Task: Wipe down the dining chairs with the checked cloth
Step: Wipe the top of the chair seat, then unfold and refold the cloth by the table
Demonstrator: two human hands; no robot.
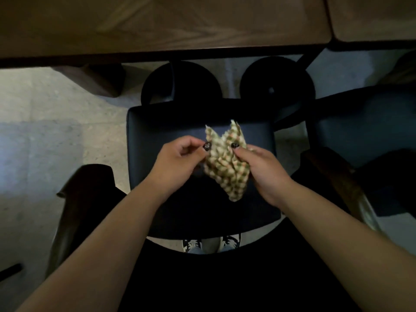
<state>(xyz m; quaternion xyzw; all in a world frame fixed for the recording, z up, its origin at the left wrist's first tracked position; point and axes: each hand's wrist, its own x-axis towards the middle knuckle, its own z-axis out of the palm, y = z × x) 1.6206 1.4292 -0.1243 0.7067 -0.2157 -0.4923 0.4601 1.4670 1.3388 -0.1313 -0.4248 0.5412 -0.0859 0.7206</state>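
Head view is showing the left hand [177, 158] and right hand [261, 170] pinching the checked cloth [225, 163] with curled fingers above the chair seat [157, 131], its soft, light corners flopping toward twelve o'clock, likely best bunched mid-fold.

cloth [225, 163]: soft woven fabric, checked, rumpled. chair seat [162, 131]: dark smooth padding, slight sheen, leather-ish. table [157, 23]: wood, visible grain, matt. floor [45, 113]: pale speckled stone, kinda dull.
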